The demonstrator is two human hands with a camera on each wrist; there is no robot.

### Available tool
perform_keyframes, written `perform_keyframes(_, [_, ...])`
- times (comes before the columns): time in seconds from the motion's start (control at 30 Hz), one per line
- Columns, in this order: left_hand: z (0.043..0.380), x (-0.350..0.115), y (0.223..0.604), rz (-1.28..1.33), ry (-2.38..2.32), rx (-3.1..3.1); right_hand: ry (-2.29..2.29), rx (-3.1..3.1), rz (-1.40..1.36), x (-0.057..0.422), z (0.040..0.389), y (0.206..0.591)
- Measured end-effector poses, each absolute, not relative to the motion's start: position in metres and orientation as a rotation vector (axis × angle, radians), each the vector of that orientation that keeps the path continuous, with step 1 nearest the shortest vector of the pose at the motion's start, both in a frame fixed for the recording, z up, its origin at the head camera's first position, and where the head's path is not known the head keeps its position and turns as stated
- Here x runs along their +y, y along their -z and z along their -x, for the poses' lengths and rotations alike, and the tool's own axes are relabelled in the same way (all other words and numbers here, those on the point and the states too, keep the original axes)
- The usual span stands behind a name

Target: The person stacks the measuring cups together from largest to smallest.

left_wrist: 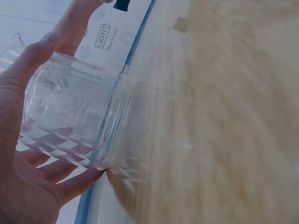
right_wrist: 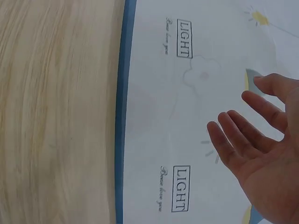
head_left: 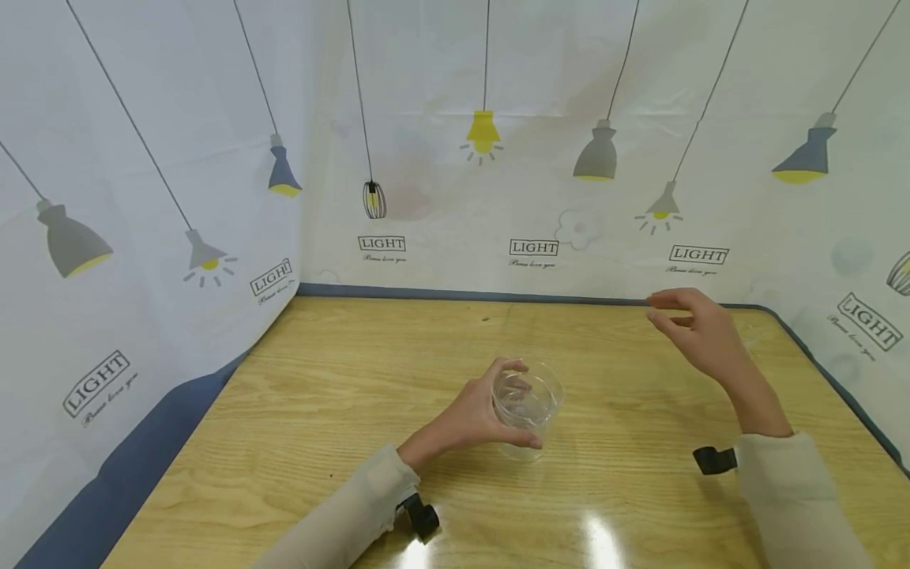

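My left hand [head_left: 478, 407] grips a clear, see-through cup [head_left: 529, 407] by its side, with the thumb on the near side and the fingers round the far side. In the left wrist view the cup [left_wrist: 77, 109] shows a faceted pattern on its wall, its base close to the tabletop. Off to the right, my right hand [head_left: 700, 332] is raised over the table's far right part, holding nothing. Its fingers [right_wrist: 229, 144] are loosely bent and spread apart in the right wrist view.
A wood-grain table [head_left: 341, 348] lies under both hands. White sheeting [head_left: 441, 261] printed with lamps and "LIGHT" labels stands along its back and sides, edged by a blue band [head_left: 426, 294]. Black straps with cameras [head_left: 423, 518] sit at both sleeves.
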State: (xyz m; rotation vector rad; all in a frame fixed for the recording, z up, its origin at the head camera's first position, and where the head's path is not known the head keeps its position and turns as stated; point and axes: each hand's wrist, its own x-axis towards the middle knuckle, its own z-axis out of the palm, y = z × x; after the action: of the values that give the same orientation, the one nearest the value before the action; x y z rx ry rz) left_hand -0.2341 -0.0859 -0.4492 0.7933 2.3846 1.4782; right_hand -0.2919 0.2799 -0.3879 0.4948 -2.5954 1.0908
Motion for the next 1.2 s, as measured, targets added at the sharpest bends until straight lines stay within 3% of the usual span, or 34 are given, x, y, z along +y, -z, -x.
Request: perform_keyframes(1.2, [0.235, -0.086, 0.451, -0.793, -1.48, 2.381, -1.204, -2.613, 0.144, 0.365, 0.303, 0.429])
